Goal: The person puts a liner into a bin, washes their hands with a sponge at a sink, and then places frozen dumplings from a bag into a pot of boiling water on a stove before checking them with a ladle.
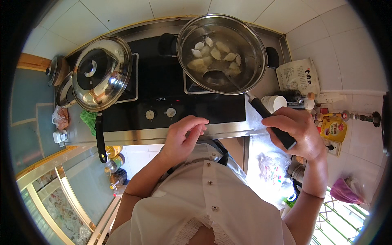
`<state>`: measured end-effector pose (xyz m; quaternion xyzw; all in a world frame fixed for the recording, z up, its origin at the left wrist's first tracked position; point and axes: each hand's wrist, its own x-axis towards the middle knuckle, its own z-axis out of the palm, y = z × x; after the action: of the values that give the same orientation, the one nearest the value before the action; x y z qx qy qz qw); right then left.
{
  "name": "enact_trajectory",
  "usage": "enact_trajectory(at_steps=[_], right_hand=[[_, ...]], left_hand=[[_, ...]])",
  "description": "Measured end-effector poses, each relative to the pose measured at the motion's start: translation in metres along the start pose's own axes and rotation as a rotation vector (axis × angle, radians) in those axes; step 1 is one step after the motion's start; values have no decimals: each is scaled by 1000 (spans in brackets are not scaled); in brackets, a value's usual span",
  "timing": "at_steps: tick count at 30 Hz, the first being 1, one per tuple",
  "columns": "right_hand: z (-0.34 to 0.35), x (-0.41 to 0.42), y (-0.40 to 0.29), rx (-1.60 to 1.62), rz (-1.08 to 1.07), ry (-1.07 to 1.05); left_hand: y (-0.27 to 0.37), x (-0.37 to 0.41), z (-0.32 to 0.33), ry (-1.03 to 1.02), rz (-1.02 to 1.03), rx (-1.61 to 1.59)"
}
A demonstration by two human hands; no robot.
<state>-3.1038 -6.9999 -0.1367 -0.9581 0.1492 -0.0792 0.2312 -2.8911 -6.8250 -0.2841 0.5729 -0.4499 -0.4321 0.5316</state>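
My right hand (297, 131) grips the black handle of a metal ladle (258, 105). The ladle's bowl rests in the liquid of a large steel pot (260, 73) at the back right of the black gas hob (153, 82). Several pale dumplings (216, 53) lie in the pot, some at the surface, mostly beyond and to the left of the ladle's bowl. My left hand (185, 136) holds nothing; its fingers are loosely curled in front of the hob's knobs (171, 112). On the left burner a pan with a black handle (99, 141) stands under a shiny domed lid (118, 67).
A green cloth (88, 121) and a small pan (63, 93) lie left of the hob. At the right are a white tub (274, 103), dark bottles (288, 96), a printed bag (298, 75) and a yellow pouch (333, 128). Tiled walls border the back and right.
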Motion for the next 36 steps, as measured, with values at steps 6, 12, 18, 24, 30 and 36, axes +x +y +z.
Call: enact_trajectory(at_steps=[6, 12, 18, 24, 30, 36], right_hand=[[16, 12, 4, 17, -33, -36], [40, 20, 4, -64, -62, -49], [57, 25, 13, -199, -104, -39], [64, 26, 32, -313, -120, -29], [63, 18, 44, -451, -102, -64], [51, 2, 43, -533, -118, -67]], left_hand=[[-2, -3, -4, 8, -2, -2], [-1, -3, -6, 30, -17, -12], [-5, -3, -8, 35, -6, -26], [-4, -4, -10, 32, -8, -7], [-4, -3, -9, 28, -16, -9], [-4, -4, -9, 30, -6, -19]])
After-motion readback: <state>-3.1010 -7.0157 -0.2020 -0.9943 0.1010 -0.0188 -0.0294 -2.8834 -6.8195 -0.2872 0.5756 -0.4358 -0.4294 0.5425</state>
